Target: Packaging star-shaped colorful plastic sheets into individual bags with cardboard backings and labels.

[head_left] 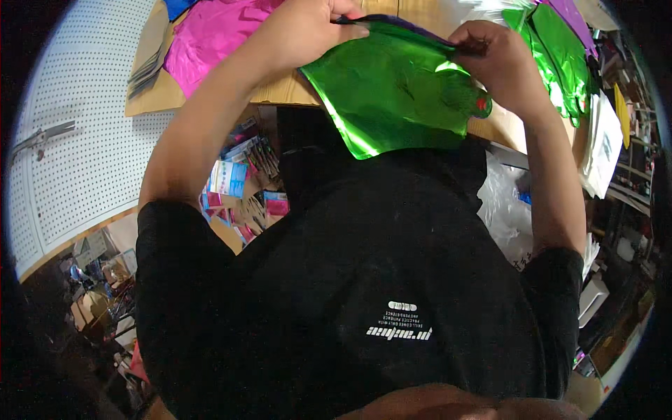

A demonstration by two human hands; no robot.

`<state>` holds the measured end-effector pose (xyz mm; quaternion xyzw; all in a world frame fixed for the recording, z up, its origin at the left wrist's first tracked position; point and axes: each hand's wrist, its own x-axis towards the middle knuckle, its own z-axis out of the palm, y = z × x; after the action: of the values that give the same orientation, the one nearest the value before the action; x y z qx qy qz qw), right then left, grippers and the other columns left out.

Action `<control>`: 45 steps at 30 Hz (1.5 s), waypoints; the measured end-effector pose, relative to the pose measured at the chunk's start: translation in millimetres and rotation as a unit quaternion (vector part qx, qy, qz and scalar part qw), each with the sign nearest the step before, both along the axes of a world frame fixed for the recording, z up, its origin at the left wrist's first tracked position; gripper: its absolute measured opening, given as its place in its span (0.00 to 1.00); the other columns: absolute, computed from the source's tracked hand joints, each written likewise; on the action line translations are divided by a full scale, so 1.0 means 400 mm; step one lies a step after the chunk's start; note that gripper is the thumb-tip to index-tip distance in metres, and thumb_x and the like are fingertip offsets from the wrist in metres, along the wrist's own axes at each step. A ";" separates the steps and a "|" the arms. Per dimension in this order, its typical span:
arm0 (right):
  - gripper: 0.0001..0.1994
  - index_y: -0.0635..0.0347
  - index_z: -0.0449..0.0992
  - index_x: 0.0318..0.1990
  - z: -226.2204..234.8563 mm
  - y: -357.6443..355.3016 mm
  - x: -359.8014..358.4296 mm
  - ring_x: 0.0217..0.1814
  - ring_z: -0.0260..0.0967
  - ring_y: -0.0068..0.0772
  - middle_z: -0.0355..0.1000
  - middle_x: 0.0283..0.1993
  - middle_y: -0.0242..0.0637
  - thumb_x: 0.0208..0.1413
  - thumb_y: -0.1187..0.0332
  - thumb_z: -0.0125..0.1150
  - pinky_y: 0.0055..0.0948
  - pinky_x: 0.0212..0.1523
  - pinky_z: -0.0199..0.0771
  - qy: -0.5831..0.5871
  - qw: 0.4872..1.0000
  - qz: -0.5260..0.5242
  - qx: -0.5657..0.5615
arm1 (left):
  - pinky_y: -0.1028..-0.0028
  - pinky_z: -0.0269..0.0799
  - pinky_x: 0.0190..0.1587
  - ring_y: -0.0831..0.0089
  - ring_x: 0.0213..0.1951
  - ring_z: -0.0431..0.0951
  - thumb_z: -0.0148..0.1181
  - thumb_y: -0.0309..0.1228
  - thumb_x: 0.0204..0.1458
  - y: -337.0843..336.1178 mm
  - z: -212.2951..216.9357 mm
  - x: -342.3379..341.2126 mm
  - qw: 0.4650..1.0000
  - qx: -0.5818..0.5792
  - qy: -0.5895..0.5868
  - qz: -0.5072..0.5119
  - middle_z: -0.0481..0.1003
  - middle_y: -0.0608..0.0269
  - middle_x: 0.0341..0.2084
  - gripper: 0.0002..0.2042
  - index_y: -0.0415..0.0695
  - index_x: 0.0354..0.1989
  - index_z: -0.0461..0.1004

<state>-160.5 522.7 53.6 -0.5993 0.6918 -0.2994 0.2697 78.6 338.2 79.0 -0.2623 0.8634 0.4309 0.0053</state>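
Note:
A shiny green foil piece [392, 80], flat and slightly creased, is stretched between my two hands above the table's near edge. My left hand [308, 31] pinches its upper left corner, with the thumb lying along the top. At the upper right, my right hand [500, 66] has its fingers curled closed on the other end of the top edge. Along that edge runs a dark strip. A small red spot [481, 103] shows on the rounded right end of the foil. Whether it is a bag, a balloon or a sheet, I cannot tell.
Pink foil [210, 42] lies on the wooden table [154, 101] at the left. More green foil [553, 56] and a purple piece [574, 24] lie at the right. A white perforated board [84, 147] stands far left. Small packets [231, 178] and clear plastic [507, 203] sit below the table.

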 end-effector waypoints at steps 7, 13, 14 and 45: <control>0.13 0.62 0.81 0.40 -0.027 0.040 0.012 0.41 0.76 0.47 0.75 0.36 0.43 0.45 0.82 0.64 0.38 0.46 0.78 0.218 0.961 0.057 -0.158 | 0.61 0.77 0.47 0.53 0.42 0.80 0.59 0.16 0.47 -0.024 -0.082 0.023 0.945 -0.249 0.176 -0.118 0.80 0.51 0.35 0.12 0.36 0.38 0.84; 0.14 0.61 0.82 0.41 -0.035 0.070 0.038 0.46 0.74 0.50 0.74 0.36 0.42 0.44 0.81 0.62 0.43 0.50 0.77 0.287 0.939 0.074 -0.172 | 0.59 0.76 0.46 0.51 0.41 0.79 0.60 0.17 0.47 -0.037 -0.098 0.045 0.916 -0.321 0.186 -0.153 0.78 0.51 0.34 0.12 0.38 0.39 0.84; 0.14 0.61 0.82 0.41 -0.036 0.072 0.037 0.46 0.74 0.50 0.74 0.36 0.42 0.44 0.81 0.62 0.43 0.50 0.77 0.287 0.940 0.073 -0.172 | 0.59 0.76 0.46 0.51 0.40 0.78 0.60 0.17 0.49 -0.037 -0.094 0.049 0.902 -0.351 0.184 -0.171 0.78 0.50 0.34 0.12 0.38 0.41 0.84; 0.30 0.45 0.74 0.67 -0.059 0.133 0.225 0.78 0.58 0.56 0.61 0.76 0.47 0.53 0.65 0.68 0.57 0.76 0.58 0.394 0.877 0.157 -0.224 | 0.57 0.62 0.66 0.53 0.60 0.73 0.57 0.20 0.53 0.049 -0.069 0.066 0.945 -0.228 0.093 -0.215 0.78 0.51 0.54 0.17 0.44 0.49 0.84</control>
<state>-70.6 576.1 29.8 -0.8127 0.5521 -0.1393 -0.1236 104.9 357.8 51.4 -0.0236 0.9710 0.2341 -0.0430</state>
